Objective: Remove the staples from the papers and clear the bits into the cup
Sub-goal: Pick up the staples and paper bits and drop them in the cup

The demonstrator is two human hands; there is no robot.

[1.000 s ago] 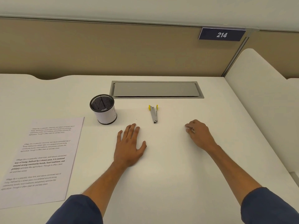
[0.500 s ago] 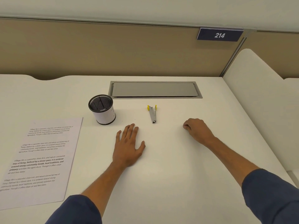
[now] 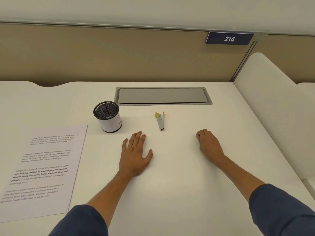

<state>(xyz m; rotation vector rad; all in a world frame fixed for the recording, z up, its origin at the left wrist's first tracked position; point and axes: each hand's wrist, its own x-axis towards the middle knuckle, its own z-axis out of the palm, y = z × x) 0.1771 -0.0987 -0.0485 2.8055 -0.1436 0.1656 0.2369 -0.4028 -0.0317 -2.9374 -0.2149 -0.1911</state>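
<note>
One staple remover (image 3: 160, 121), one cup (image 3: 108, 117), one printed sheet (image 3: 40, 169).
The remover lies beyond and between the hands. Left hand (image 3: 135, 154) rests flat, cup just beyond it, sheet outboard. Right hand (image 3: 208, 144) clenched; contents indeterminate.

White desk (image 3: 170, 193) w/ grey cable hatch (image 3: 163, 95) set flush at back. On it: mesh cup (image 3: 107, 117) upright, staple remover (image 3: 160, 121) just right of cup, printed papers (image 3: 40, 171) at left edge. Left hand (image 3: 134, 155) flat on top; right hand (image 3: 208, 144) rests curled.
</note>
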